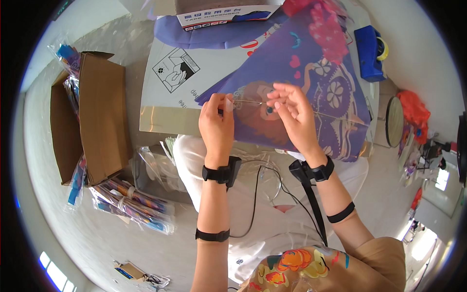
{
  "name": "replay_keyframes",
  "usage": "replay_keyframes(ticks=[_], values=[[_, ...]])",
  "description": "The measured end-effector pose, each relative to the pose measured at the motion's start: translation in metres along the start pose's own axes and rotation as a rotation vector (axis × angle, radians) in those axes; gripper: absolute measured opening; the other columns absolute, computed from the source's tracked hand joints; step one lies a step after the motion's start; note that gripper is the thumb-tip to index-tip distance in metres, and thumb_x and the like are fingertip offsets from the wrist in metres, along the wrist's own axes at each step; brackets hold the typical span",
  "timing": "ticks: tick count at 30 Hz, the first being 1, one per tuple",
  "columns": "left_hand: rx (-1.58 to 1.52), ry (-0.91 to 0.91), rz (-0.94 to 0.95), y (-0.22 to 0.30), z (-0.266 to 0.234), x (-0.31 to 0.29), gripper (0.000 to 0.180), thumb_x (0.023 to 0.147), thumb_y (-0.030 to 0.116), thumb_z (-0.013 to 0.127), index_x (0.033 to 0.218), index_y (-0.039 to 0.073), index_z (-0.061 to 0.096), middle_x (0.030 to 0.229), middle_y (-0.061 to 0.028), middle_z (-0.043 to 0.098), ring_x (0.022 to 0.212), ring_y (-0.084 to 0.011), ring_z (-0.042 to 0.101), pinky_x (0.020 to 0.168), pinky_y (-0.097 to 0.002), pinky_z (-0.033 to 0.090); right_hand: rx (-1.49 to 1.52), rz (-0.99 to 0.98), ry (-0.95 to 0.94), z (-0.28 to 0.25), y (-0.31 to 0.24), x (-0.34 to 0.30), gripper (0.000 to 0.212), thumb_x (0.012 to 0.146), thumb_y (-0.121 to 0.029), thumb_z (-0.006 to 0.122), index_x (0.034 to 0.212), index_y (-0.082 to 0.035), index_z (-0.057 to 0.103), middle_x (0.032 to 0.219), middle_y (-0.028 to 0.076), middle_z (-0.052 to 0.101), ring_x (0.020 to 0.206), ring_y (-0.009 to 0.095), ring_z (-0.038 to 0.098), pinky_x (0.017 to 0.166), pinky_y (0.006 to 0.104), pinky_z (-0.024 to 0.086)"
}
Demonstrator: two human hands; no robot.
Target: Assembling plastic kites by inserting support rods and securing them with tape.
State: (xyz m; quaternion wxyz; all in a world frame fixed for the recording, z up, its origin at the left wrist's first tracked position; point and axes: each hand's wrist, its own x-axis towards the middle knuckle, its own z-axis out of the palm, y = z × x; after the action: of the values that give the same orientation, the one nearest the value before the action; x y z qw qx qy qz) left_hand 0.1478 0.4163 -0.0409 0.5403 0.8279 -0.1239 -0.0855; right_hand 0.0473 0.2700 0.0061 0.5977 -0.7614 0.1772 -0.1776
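A triangular purple sheet, kite-like and printed with a cartoon figure, white flowers and pink hearts, lies across the board in front of me. Over its lower left part, my left hand pinches one end of a thin pale string; a small whitish piece shows at those fingertips. The string runs almost level to my right hand. There the thumb and lower fingertips meet at the string, while the index finger is stretched out above. Part of the grip is hidden behind the fingers.
A blue tape dispenser sits at the board's right edge. At the far side are an open box and pink ribbon-like fabric. On the left floor stand a cardboard carton and several plastic-wrapped bundles. A black cable crosses my lap.
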Motion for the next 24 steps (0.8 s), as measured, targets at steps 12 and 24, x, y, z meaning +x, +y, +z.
replay_keyframes(ticks=[12,24], values=[[0.042,0.013,0.11,0.004,-0.002,0.003,0.015,0.095,0.015,0.064,0.092,0.001,0.064,0.073,-0.0036,0.058,0.062,-0.0114,0.048,0.057,-0.0261,0.041,0.385,0.188,0.211,0.028,0.029,-0.007,0.024,0.094,0.007,0.048,0.116,-0.001,0.051,0.111,0.011,0.059,0.102,0.018,0.064,0.085,0.0288,0.053],[0.133,0.056,0.163,0.005,-0.001,0.0,0.008,0.088,0.005,0.068,0.085,0.0,0.062,0.083,-0.0098,0.06,0.067,-0.0236,0.06,0.061,-0.034,0.049,0.412,0.255,0.291,0.048,0.029,-0.006,0.028,0.091,0.013,0.045,0.115,0.0,0.049,0.111,0.012,0.058,0.104,0.018,0.063,0.094,0.0292,0.051]])
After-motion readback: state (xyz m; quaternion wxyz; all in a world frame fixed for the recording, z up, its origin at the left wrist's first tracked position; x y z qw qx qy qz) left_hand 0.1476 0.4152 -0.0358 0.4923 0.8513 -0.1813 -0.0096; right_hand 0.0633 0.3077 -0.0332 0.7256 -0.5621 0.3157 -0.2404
